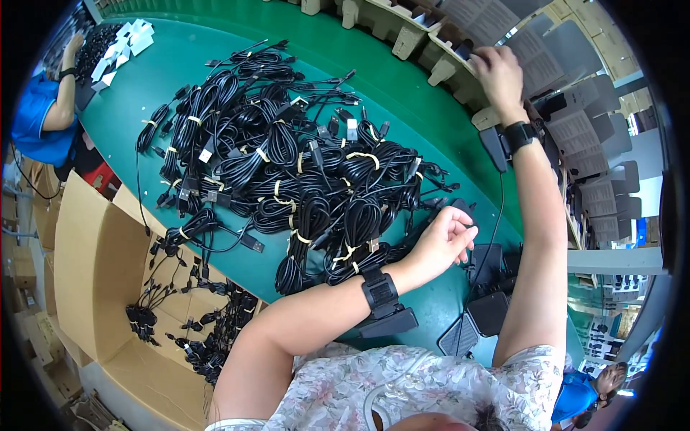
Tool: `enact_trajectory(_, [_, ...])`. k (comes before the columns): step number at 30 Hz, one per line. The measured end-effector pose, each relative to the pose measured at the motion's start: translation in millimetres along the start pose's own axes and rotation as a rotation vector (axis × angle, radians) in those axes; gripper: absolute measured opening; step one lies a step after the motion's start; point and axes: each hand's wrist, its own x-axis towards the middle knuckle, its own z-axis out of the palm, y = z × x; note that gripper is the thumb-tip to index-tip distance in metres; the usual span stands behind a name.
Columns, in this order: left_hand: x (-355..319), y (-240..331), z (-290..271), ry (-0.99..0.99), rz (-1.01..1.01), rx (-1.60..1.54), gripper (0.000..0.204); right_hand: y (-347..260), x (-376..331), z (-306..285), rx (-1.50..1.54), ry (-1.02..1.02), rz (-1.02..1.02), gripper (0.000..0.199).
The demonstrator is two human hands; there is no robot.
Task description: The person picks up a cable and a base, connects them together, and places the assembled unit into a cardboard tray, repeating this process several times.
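My left hand (444, 241) hovers over the near right end of the cable pile, fingers loosely curled and slightly apart, with nothing visible in them. Just beyond its fingers lies a small black part (463, 208). My right hand (498, 77) reaches to the far edge, fingers bent down at a moulded pulp tray (438, 63). A dark piece (463, 52) shows by these fingertips; what they grip is hidden. Black cables (287, 161), coiled and tied with pale bands, cover the middle of the green table (215, 39). A black band with a box is on each wrist.
An open cardboard box (93, 266) holding more black cables stands at the near left. Black flat devices (489, 312) lie near my body. Grey panels and printed sheets (586, 133) line the right. Another person in blue (47, 115) works at the far left beside white pieces (129, 43).
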Motion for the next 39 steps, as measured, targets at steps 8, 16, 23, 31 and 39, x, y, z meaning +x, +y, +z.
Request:
enact_trajectory(8, [5, -1, -2, 0.030, -0.024, 0.078, 0.023, -154, -23, -93, 0.893, -0.436, -0.569, 0.027])
enact_trajectory(16, [13, -16, -2, 0.094, 0.208, 0.059, 0.029, -159, -55, -135, 0.672, -0.807, -0.380, 0.029])
enact_trajectory(23, [0, 2, 1, -0.205, -0.047, 0.181, 0.033, -126, -93, -179, 1.176, -0.493, -0.041, 0.033])
enact_trajectory(31, [-15, 19, 13, -0.517, -0.041, 0.253, 0.039, -81, -118, -233, 1.264, -0.160, 0.550, 0.030])
enact_trajectory(39, [-19, 31, 17, 0.125, 1.127, 0.857, 0.054, -46, -166, -247, 0.614, -0.333, 0.543, 0.025])
